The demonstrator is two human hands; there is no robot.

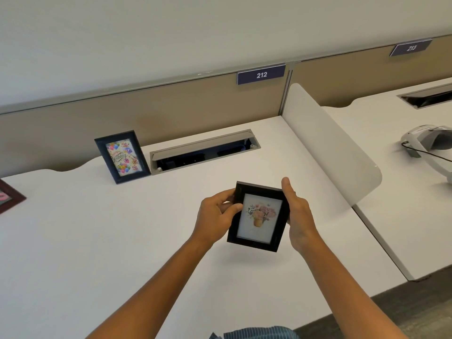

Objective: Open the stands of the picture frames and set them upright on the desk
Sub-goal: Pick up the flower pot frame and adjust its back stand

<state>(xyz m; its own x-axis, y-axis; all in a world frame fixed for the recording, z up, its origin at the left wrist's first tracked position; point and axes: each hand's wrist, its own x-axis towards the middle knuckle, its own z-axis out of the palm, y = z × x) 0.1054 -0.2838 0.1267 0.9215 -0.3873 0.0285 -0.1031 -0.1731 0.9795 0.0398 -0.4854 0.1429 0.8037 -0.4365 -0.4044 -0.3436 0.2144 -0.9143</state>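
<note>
— Risk here? Both hands hold the black frame (258,216) above the white surface (97,241): left hand (215,214) and right hand (297,216) each keep a closed grip on a side edge.

— Smooth moulding, glazed front; its stand is hidden behind. Set down unopened, I judge it would topple on that slick laminate.

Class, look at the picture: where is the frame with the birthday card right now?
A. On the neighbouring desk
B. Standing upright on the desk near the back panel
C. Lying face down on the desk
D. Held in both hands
B: the birthday frame stands upright on the desk, while both hands hold the flower frame.
</note>
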